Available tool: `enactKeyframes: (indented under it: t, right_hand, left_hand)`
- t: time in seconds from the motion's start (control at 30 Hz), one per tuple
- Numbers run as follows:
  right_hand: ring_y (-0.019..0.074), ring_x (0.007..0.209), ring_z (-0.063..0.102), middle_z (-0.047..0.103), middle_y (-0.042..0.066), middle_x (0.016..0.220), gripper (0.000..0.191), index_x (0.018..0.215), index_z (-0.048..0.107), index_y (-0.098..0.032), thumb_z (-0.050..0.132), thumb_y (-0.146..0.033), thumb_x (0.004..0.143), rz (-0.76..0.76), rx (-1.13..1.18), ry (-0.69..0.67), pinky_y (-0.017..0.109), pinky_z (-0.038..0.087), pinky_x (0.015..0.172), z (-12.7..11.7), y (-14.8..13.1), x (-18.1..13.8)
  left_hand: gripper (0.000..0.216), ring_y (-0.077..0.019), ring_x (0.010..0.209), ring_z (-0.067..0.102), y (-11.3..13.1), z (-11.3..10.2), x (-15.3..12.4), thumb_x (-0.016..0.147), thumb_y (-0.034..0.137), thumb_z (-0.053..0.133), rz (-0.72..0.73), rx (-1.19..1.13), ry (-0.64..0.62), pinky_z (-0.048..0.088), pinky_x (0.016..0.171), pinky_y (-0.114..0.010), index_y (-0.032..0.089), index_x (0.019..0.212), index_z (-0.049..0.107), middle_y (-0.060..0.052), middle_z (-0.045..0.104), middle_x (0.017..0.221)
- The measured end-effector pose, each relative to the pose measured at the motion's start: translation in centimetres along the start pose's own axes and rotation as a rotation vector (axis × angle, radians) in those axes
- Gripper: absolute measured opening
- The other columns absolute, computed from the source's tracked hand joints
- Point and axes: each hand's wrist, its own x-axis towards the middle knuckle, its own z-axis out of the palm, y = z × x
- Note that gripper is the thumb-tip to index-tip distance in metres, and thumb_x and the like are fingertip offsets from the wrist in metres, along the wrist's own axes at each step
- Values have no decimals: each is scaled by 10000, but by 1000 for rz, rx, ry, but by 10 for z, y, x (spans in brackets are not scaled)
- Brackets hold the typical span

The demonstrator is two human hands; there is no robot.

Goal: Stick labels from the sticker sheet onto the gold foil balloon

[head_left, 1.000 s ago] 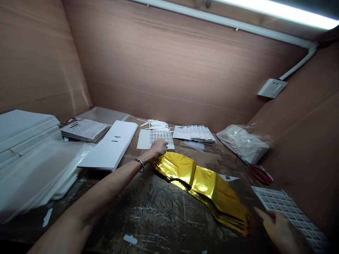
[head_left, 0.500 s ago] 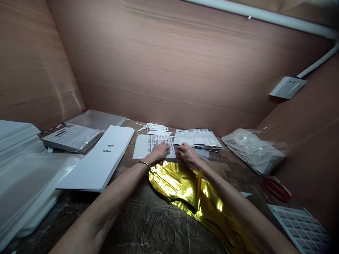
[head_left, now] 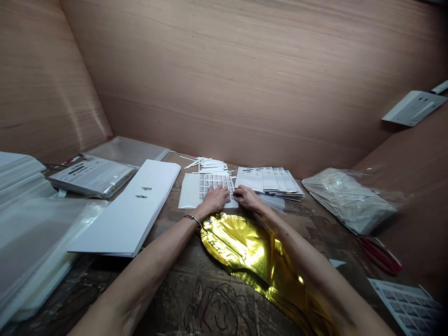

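Observation:
A sticker sheet (head_left: 191, 192) with rows of small printed labels lies on the table ahead of me. My left hand (head_left: 217, 198) rests on its lower right part, fingers stretched out over the labels. At the sheet's right edge, my right hand (head_left: 247, 198) has its fingers pinched together; whatever is between the fingertips is too small to make out. Just below both hands spreads a shiny gold foil balloon (head_left: 241, 242), flat, running down to the right under my right forearm.
Printed cards (head_left: 266, 179) and thin white strips (head_left: 210, 165) lie at the back. White card stacks (head_left: 129, 214), clear sleeves (head_left: 42, 242) and a wrapped pack (head_left: 93, 175) are left. Right are a plastic bag (head_left: 346, 198), red-handled scissors (head_left: 380, 255) and another label sheet (head_left: 406, 303).
My right hand has moved left, from beside the sticker sheet onto its right edge. My left hand stays on the sheet. The camera view has shifted slightly.

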Motion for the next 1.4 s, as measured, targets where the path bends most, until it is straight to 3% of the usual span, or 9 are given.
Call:
enactKeyframes:
  t: [0.23, 0.4, 0.73, 0.93, 1.13, 1.2, 1.27, 1.33, 1.4]
  right_hand:
    - [117, 705, 511, 588, 14, 747, 154, 743, 601, -165, 495, -216, 644, 92, 101, -54, 185, 350, 609, -1, 4, 14]
    - [151, 712, 522, 595, 38, 727, 132, 693, 581, -162, 463, -210, 658, 183, -21, -128, 213, 339, 569, 0, -1, 28]
    - [143, 738, 492, 561, 49, 832, 169, 853, 475, -164, 401, -147, 702, 19, -74, 23, 226, 322, 618, 7, -6, 13]
    - [114, 639, 457, 529, -4, 674, 84, 716, 468, -171, 448, -147, 638, 86, 247, 115, 217, 331, 585, 2, -5, 10]
    - [57, 453, 371, 427, -56, 513, 121, 596, 426, -157, 533, -192, 551, 275, 942, 256, 201, 317, 457, -24, -27, -14]
    - [44, 377, 322, 402, -69, 445, 155, 588, 425, -156, 559, -196, 522, 379, 1123, 237, 198, 263, 389, -32, -41, -26]
    - [41, 338, 301, 391, -70, 396, 169, 573, 427, -156, 575, -182, 495, 466, 1243, 237, 195, 215, 356, -35, -56, -38]
    - [41, 327, 306, 399, -63, 383, 167, 555, 431, -153, 579, -159, 478, 504, 1327, 261, 192, 192, 345, -37, -70, -49]
    - [36, 327, 306, 405, -60, 387, 160, 539, 435, -149, 579, -141, 469, 498, 1375, 283, 190, 186, 344, -36, -83, -59]
  left_hand:
    - [202, -199, 1022, 356, 1, -2, 0, 781, 326, 362, -13, -29, -16, 260, 817, -364, 207, 892, 482, -29, 484, 1033]
    - [211, -196, 1049, 332, 1, -4, 0, 784, 321, 353, -6, -37, -37, 251, 833, -350, 217, 915, 480, -23, 482, 1048]
    - [272, -210, 1058, 329, -2, 3, 4, 784, 340, 349, -15, -19, -32, 259, 830, -382, 215, 1001, 456, -32, 449, 1115]
    - [250, -209, 1042, 352, -3, 3, 2, 776, 344, 361, 1, -24, -8, 275, 823, -400, 206, 948, 479, -34, 475, 1079]
    - [162, -196, 974, 425, -1, -4, 6, 723, 240, 429, -49, -205, 2, 307, 820, -335, 194, 828, 542, -38, 532, 986]
    - [175, -175, 924, 461, 1, -14, 5, 714, 171, 411, -86, -268, 80, 336, 787, -282, 178, 820, 551, -47, 549, 961]
    - [185, -158, 845, 496, 5, -26, -2, 721, 151, 383, -184, -359, 267, 361, 734, -253, 157, 785, 557, -53, 573, 884]
    - [208, -143, 722, 520, 11, -39, -18, 746, 221, 372, -349, -515, 480, 387, 649, -239, 137, 691, 555, -49, 582, 737]
    - [303, -120, 589, 514, 21, -47, -43, 743, 360, 388, -502, -753, 574, 396, 530, -220, 126, 618, 535, -37, 555, 618]
